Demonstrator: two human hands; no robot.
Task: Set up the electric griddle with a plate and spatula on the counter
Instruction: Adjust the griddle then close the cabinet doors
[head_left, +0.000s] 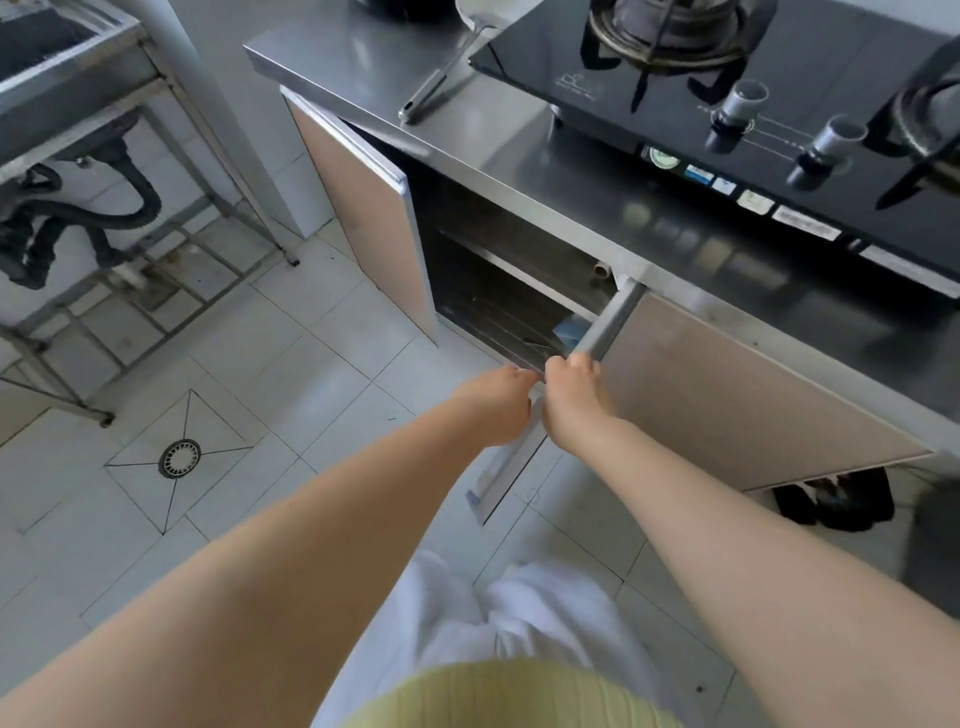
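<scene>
Both of my hands are down at the lower cabinet under the steel counter (519, 171). My right hand (571, 402) is closed around the metal edge strip of the right cabinet door (727, 395), which stands slightly ajar. My left hand (498, 408) curls onto the same strip just beside it. The left cabinet door (363, 208) is swung wide, showing a dark interior with a shelf (519, 270). On the counter lies a metal spatula (436, 78), its head reaching a white plate (475, 13) at the top edge. No electric griddle is in sight.
A black glass gas stove (727, 104) with two knobs fills the counter's right. A steel sink stand (78, 156) with hoses is at left. The white tiled floor has a round drain (179, 458). Dark shoes (831, 501) sit beneath the right door.
</scene>
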